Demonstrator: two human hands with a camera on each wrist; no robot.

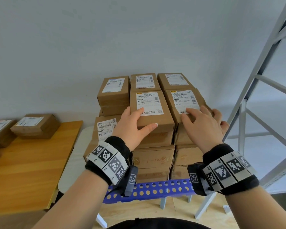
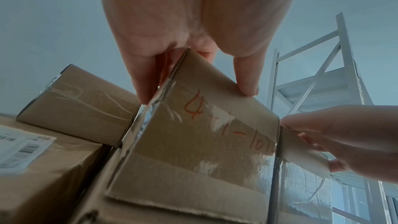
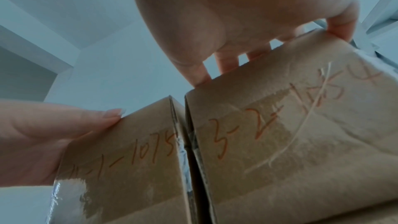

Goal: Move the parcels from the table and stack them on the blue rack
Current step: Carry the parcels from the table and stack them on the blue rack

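Brown cardboard parcels stand stacked several layers high on the blue perforated rack (image 1: 155, 189). My left hand (image 1: 137, 119) grips the top front middle parcel (image 1: 149, 103), fingers down its left side and thumb along its near edge. In the left wrist view this parcel (image 2: 204, 125) bears orange writing and the left hand (image 2: 197, 94) straddles its top corner. My right hand (image 1: 203, 119) lies spread over the top front right parcel (image 1: 183, 98), with the outer fingers curled round its right edge. The right wrist view shows both parcels side by side, right parcel (image 3: 290, 134) and middle parcel (image 3: 129, 159).
A wooden table (image 1: 28, 162) on the left carries more parcels (image 1: 35, 126). A grey metal shelving frame (image 1: 262, 80) rises close on the right. A plain wall stands behind the stack. A lower parcel (image 1: 106, 129) juts out left of the stack.
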